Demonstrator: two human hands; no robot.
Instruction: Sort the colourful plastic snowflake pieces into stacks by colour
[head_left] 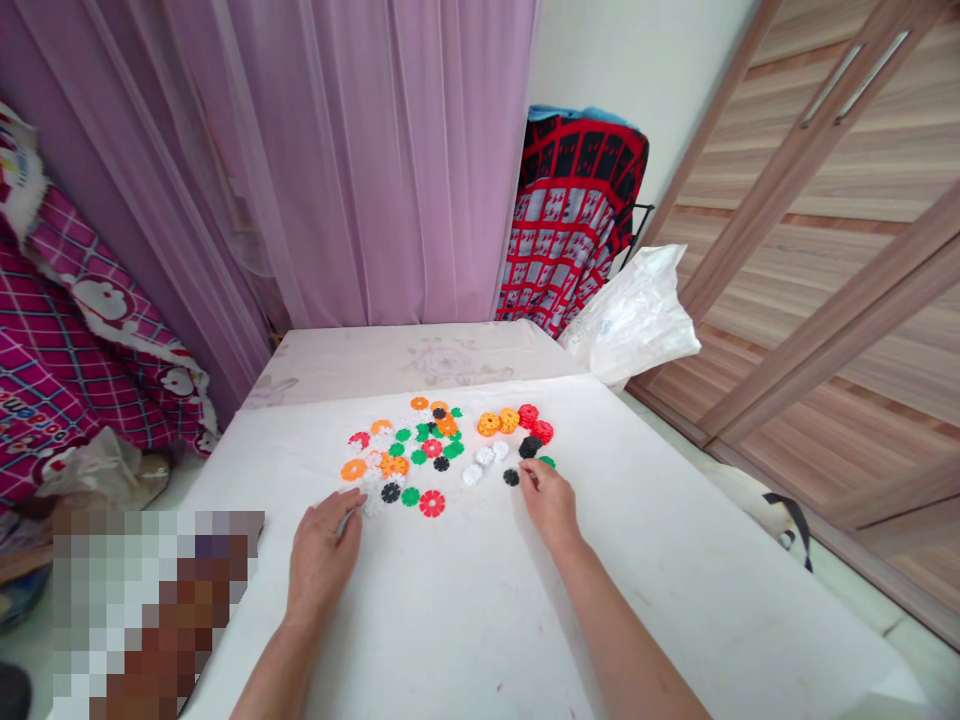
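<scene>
Notched plastic discs lie on the white-covered table, flat and loose on the left, in small stacks on the right. My left hand (324, 550) is at the near left edge of the loose discs, its fingers curled by some whitish discs (372, 506); a pale sliver shows between thumb and fingers, too small to name. My right hand (551, 503) has its fingertips pinched beside a black disc (511, 478), just below a black stack (529, 447). What it holds, if anything, is hidden. A green disc (548, 462) is partly behind that hand.
Right of the loose discs stand white stacks (486, 456), orange stacks (489, 425) and red stacks (541, 432). A red disc (432, 503) lies nearest me. A white plastic bag (634, 315) rests by the table's far right corner. Purple curtains (375, 160) hang behind; a wooden wardrobe (840, 300) is at right.
</scene>
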